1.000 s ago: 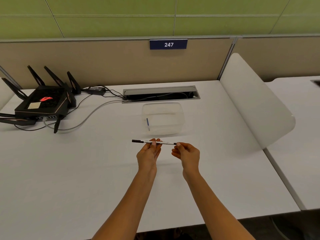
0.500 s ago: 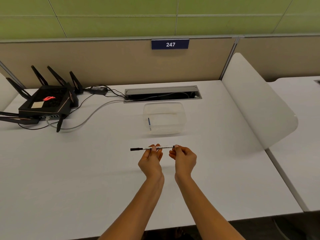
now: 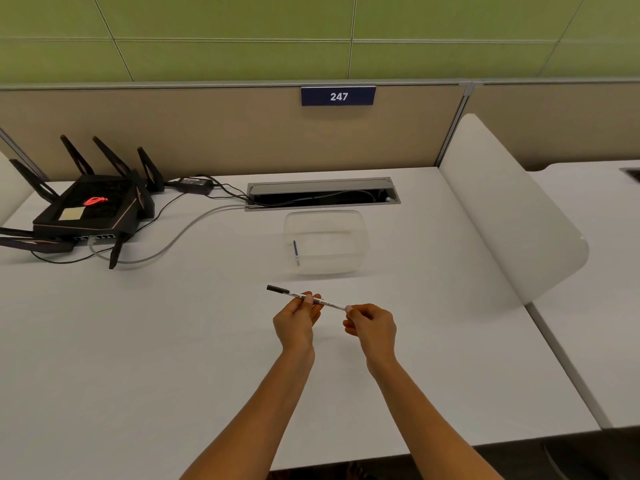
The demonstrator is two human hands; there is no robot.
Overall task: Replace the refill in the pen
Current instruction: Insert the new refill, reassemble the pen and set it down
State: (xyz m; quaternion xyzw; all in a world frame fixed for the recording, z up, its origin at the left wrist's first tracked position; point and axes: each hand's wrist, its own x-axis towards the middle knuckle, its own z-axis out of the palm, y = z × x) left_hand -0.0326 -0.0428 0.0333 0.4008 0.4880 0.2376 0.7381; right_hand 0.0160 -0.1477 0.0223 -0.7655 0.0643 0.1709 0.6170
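Hands hold the pen (image 3: 310,299) above the tabletop (image 3: 138,341), left hand (image 3: 297,322) pinching mid-barrel, right hand (image 3: 372,327) nipping its end; light, stiff and likely slick, it wants firm grips at both places.

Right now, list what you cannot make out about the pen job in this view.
- Pen, head view: its back end is hidden by the right hand, so I cannot tell whether it is opened.
- Barrel print: too small to read fully; the left hand covers part.
- Blue stick in the clear container: too small and blurred to confirm it is the refill.
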